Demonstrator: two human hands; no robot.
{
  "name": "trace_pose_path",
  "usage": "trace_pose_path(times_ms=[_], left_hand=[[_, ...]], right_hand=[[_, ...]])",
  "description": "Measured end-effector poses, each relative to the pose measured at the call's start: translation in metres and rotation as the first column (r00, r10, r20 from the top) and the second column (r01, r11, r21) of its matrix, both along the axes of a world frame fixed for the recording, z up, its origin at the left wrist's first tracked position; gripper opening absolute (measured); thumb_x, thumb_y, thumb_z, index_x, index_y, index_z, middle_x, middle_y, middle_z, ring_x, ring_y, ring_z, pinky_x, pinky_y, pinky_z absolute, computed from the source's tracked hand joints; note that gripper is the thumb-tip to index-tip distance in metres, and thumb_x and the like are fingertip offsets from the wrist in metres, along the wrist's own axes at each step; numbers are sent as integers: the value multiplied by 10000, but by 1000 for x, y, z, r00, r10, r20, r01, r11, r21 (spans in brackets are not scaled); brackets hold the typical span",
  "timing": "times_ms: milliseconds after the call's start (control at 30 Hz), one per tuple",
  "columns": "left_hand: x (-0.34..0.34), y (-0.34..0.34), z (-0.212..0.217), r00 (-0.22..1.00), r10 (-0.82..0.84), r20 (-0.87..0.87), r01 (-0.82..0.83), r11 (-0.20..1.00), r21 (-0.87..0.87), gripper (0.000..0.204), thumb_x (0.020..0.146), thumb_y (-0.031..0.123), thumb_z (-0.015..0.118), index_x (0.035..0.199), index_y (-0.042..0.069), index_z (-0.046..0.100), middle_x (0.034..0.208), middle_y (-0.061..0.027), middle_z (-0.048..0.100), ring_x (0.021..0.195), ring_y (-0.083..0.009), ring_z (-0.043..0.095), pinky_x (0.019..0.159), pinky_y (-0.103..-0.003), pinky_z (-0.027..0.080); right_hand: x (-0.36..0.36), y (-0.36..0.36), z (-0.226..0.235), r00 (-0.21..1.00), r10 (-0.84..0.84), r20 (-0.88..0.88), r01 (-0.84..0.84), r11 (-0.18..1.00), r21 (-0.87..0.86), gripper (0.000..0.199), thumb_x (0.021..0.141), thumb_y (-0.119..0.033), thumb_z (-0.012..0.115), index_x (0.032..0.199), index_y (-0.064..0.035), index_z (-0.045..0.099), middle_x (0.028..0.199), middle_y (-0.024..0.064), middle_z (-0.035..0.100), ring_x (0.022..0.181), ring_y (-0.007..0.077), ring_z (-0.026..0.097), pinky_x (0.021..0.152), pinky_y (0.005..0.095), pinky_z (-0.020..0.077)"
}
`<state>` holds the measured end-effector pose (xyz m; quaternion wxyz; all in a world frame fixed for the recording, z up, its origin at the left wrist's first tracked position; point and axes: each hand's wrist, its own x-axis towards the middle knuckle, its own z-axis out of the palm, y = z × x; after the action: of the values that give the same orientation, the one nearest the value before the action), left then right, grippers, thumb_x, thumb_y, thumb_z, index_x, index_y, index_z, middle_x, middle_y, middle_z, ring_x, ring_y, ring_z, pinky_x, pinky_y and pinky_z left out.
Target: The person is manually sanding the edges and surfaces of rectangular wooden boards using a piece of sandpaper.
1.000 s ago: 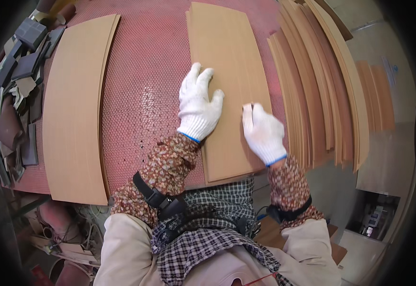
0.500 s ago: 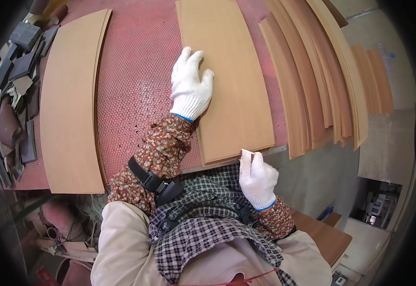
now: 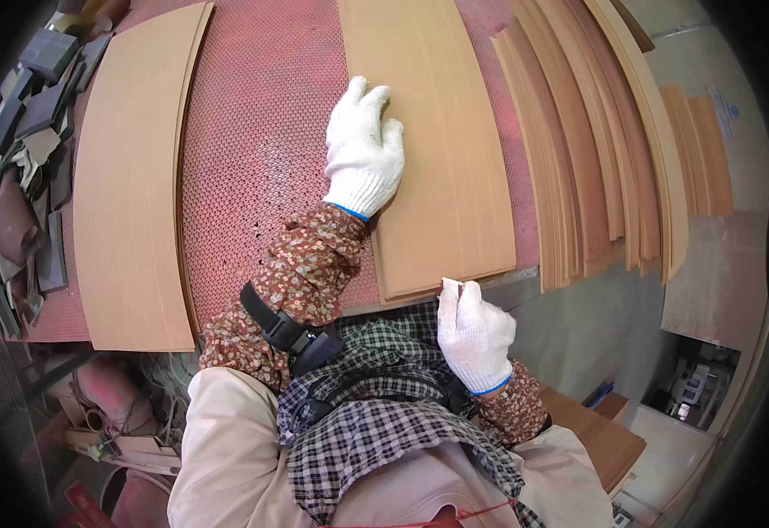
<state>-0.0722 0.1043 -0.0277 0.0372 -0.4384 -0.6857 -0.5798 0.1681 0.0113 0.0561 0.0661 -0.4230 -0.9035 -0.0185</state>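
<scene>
A stack of long, thin light-brown wood panels (image 3: 441, 202) lies lengthwise in front of me on a red, perforated mat (image 3: 252, 132). My left hand (image 3: 365, 145), in a white knit glove, rests on the stack's left edge with its fingers stretched out. At the near end, my right hand (image 3: 475, 334), gloved the same way, is closed in a pinch beside the panel's edge. A small brown piece (image 3: 443, 287) shows at its fingertips; most of it is hidden, so its kind is unclear.
Another panel stack (image 3: 136, 194) lies to the left. Beyond it are piled dark blocks (image 3: 48, 53) and curled scraps (image 3: 16, 224). Several rows of panels (image 3: 569, 150) overhang the table's right side. More boards (image 3: 591, 440) sit low at my right, near an open grey cabinet (image 3: 692, 387).
My left hand has shifted slightly up and right in the picture, and the view has moved a little. The right hand stays pinched by the near edge, turned slightly.
</scene>
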Motion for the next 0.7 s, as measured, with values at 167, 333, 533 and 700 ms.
trace_pose_path(times_ms=[167, 333, 533, 700], left_hand=[[-2, 1, -8, 997, 54, -53, -52, 998, 44, 373, 904, 19, 668, 1266, -67, 651, 1347, -281, 610, 1247, -440, 604, 1099, -473, 489], [-8, -3, 6, 983, -73, 171, 97, 986, -136, 473, 907, 62, 698, 1370, -12, 632, 1497, -312, 542, 1399, -467, 514, 1202, -527, 400], [-8, 11, 12, 997, -5, 78, 6, 1000, -12, 481, 892, 18, 706, 1365, -22, 629, 1496, -315, 539, 1382, -474, 526, 1192, -518, 413], [5, 0, 24, 994, 14, 105, -8, 998, -61, 516, 885, -21, 712, 1391, -13, 614, 1520, -308, 527, 1408, -466, 518, 1216, -510, 398]], right_hand=[[-21, 31, 3, 997, 72, 20, -72, 997, -13, 267, 1045, -247, 648, 839, -113, 544, 534, 67, 547, 440, 246, 605, 405, 389, 450], [-83, 105, 4, 985, 175, -6, -173, 980, 97, 221, 1071, -249, 564, 915, -97, 606, 622, 92, 613, 523, 290, 654, 489, 440, 526], [-195, 250, 4, 992, 125, -19, -123, 988, 92, 300, 1047, -313, 510, 1003, -69, 679, 844, 210, 755, 784, 417, 755, 674, 554, 598], [-266, 328, 17, 990, 139, -16, -139, 990, 12, 389, 1029, -323, 472, 1109, -72, 758, 1095, 223, 779, 1012, 444, 755, 817, 619, 588]])
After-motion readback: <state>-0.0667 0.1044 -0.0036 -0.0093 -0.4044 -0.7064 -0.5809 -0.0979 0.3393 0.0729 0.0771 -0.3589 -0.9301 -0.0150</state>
